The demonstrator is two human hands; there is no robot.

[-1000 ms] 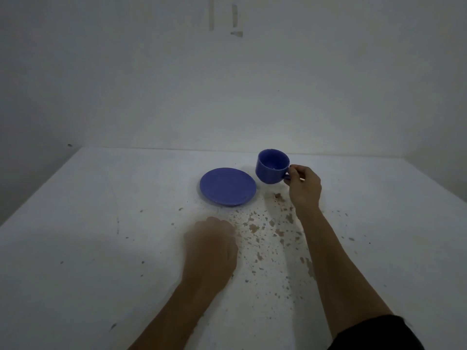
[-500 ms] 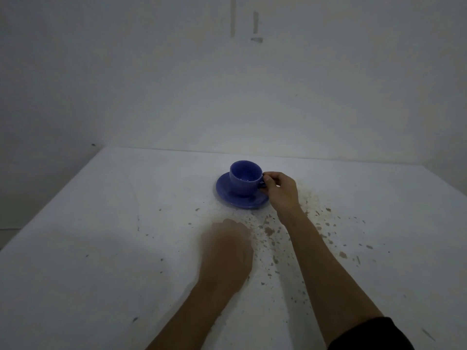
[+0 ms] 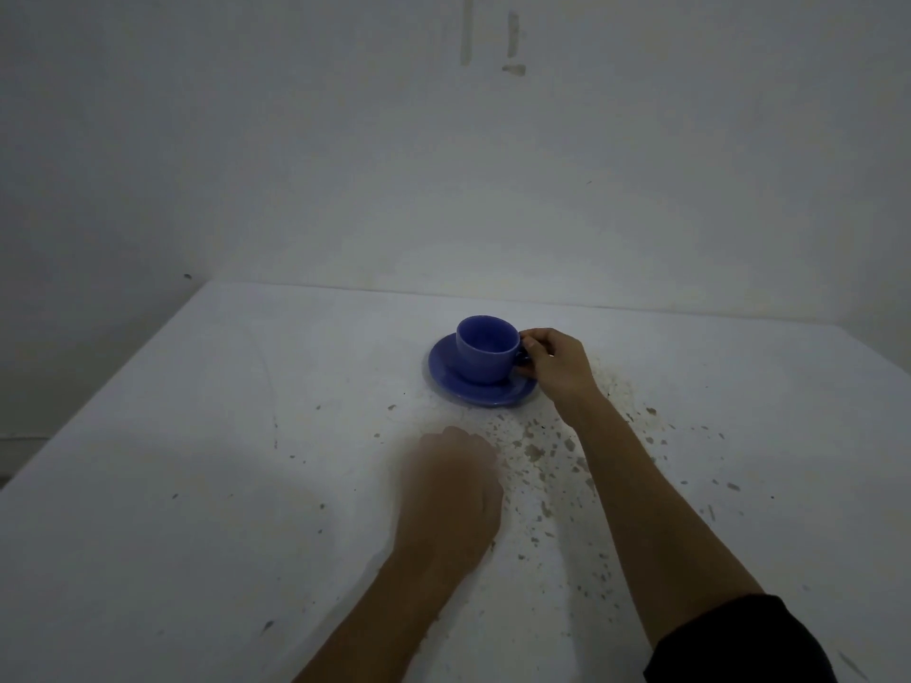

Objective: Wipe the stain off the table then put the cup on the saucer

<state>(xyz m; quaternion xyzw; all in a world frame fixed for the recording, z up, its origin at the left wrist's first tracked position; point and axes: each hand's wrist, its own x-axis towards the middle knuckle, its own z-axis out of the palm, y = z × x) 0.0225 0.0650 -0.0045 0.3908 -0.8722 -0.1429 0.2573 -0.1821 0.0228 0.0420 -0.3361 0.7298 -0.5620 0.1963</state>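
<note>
A blue cup stands upright on the blue saucer in the middle of the white table. My right hand pinches the cup's handle on its right side. My left hand rests on the table nearer to me, fingers curled into a fist; whether it holds anything is hidden. Brown specks of the stain are scattered on the table between my two arms and to the right of the saucer.
A plain white wall rises right behind the table's far edge. The table's left edge runs diagonally, with a dark gap beyond it.
My right hand carried the cup left from beside the saucer and set it on the saucer. My left hand stayed resting on the table.
</note>
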